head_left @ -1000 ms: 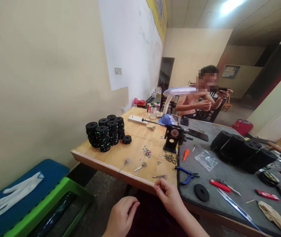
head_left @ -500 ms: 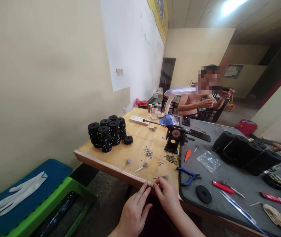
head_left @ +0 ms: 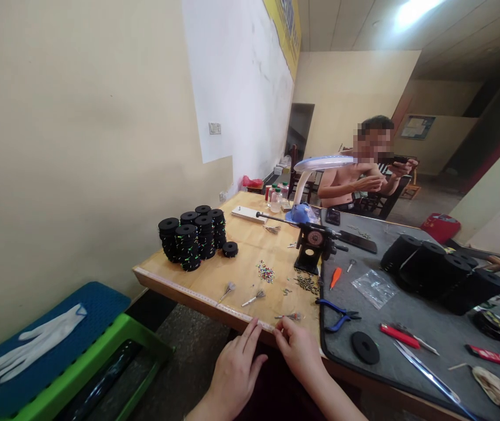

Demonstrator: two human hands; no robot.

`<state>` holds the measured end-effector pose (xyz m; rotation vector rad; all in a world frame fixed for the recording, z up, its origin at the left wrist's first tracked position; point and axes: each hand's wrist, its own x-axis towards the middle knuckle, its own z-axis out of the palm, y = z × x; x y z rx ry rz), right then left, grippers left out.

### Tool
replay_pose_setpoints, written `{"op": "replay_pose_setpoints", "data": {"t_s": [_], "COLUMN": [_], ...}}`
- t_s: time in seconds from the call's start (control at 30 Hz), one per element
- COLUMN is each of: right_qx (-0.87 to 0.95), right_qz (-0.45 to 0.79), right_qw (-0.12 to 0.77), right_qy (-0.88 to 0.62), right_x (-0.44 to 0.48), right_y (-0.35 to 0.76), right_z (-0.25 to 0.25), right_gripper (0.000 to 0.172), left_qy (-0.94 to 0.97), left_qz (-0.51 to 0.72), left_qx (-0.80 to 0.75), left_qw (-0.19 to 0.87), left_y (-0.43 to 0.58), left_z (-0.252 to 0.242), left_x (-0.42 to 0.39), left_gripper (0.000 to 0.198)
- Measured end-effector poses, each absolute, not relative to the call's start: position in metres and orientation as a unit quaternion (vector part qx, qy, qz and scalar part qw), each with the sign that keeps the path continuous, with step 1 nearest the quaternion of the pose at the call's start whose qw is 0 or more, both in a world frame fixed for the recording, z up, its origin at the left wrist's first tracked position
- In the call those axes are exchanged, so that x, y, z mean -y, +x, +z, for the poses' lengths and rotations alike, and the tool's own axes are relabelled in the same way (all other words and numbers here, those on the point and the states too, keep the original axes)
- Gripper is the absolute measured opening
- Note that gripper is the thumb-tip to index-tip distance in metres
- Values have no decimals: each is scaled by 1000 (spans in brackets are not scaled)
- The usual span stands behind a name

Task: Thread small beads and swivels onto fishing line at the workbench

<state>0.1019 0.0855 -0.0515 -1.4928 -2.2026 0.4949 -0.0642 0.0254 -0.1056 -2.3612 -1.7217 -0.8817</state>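
Observation:
My left hand point(head_left: 235, 365) lies at the front edge of the wooden table, its fingers stretched out and fingertips on the measuring tape point(head_left: 188, 291) fixed along that edge. Just to its right, my right hand point(head_left: 299, 345) has thumb and forefinger pinched together at the edge; whatever is between them is too small to make out. Beyond the right hand lies a small bundle of thin pieces point(head_left: 291, 316). Two similar bundles point(head_left: 255, 297) point(head_left: 227, 292) rest farther left. Small coloured beads point(head_left: 266, 271) and small dark metal pieces point(head_left: 306, 283) are scattered behind them.
Stacks of black foam spools point(head_left: 187, 248) stand at the left. A black winding device point(head_left: 310, 245) stands mid-table. On the grey mat are blue pliers point(head_left: 341, 316), a foam disc point(head_left: 364, 347), scissors point(head_left: 429, 374) and larger black rolls point(head_left: 434, 269). Another person point(head_left: 341, 181) sits behind the table.
My left hand has slid slightly left along the tape, widening the gap to my right hand. The right hand keeps its pinch at nearly the same spot. The view has shifted a little.

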Motion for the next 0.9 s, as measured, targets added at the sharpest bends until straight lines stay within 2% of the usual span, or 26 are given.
{"op": "replay_pose_setpoints", "data": {"t_s": [0.9], "right_qx": [803], "right_qz": [187], "right_qw": [182], "right_qy": [-536], "right_x": [-94], "right_y": [87], "right_z": [-45], "right_gripper": [16], "left_qy": [-742], "left_qz": [-230], "left_qx": [629], "left_qw": [36], "left_y": [-66], "left_z": [-103], "left_x": [-22], "left_gripper": [57]}}
